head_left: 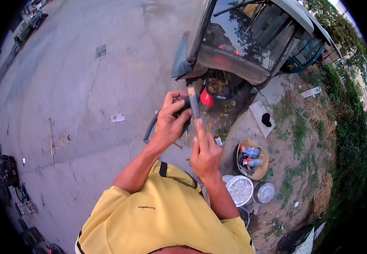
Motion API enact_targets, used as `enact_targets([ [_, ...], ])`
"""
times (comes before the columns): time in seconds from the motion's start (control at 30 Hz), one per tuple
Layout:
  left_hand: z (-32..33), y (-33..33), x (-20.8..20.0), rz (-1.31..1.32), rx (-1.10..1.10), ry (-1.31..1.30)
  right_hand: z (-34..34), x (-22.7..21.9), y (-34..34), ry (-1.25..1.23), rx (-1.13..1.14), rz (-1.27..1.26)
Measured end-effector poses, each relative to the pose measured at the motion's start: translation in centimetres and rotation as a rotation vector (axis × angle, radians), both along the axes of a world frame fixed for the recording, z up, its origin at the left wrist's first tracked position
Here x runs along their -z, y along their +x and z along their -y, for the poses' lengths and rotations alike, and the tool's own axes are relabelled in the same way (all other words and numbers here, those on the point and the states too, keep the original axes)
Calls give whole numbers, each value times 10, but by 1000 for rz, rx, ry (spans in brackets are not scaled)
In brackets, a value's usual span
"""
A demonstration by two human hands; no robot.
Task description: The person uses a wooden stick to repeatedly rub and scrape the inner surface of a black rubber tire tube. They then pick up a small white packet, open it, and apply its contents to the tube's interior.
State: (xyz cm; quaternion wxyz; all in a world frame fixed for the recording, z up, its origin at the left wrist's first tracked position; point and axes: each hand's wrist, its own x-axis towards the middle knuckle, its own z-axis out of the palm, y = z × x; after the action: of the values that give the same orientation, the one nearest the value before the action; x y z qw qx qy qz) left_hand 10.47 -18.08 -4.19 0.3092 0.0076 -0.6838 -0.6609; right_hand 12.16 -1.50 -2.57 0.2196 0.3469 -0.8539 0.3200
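Note:
My left hand [173,116] is closed around a dark, rubber-like tube. A curved black length of this tube [150,128] shows to the left of the wrist. In front of my right hand [206,154] is a narrow, flat, grey strip-like tool [195,103] with a tan-orange end, blurred by motion. Its lower end meets my right fingers, which are closed on it with the index finger stretched along it. The strip crosses over the tube beside my left fingertips; whether the two touch is hard to tell.
A covered three-wheeled vehicle [242,42] stands ahead on the right, with a black crate [219,84] and a red object [206,98] below it. Nearer right are a tub [263,167] of tools and bottles, a white bucket [239,190] and a lidded metal pot [264,192].

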Motion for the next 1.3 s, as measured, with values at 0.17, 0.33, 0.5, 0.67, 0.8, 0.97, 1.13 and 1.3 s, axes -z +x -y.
enact_targets([
  [0.17,8,2,1,32,20,0,25,-32,-45,-127,-108,-15],
  [0.33,9,2,7,45,-26,60,-10,-17,-14,-119,-112,-8],
  [0.5,7,2,11,33,8,54,17,-20,-19,-4,-69,28],
  [0.67,13,2,5,46,-7,-24,3,-6,-23,30,-105,-80],
  [0.8,2,5,-1,58,-18,36,2,-2,-11,38,-67,-41],
  [0.97,13,5,-5,69,-15,15,19,-27,-44,-145,-126,-44],
  [1.13,4,5,-3,70,-5,111,-8,-9,-13,6,-117,70],
  [1.3,2,3,12,76,22,118,33,-32,-38,-16,-88,137],
])
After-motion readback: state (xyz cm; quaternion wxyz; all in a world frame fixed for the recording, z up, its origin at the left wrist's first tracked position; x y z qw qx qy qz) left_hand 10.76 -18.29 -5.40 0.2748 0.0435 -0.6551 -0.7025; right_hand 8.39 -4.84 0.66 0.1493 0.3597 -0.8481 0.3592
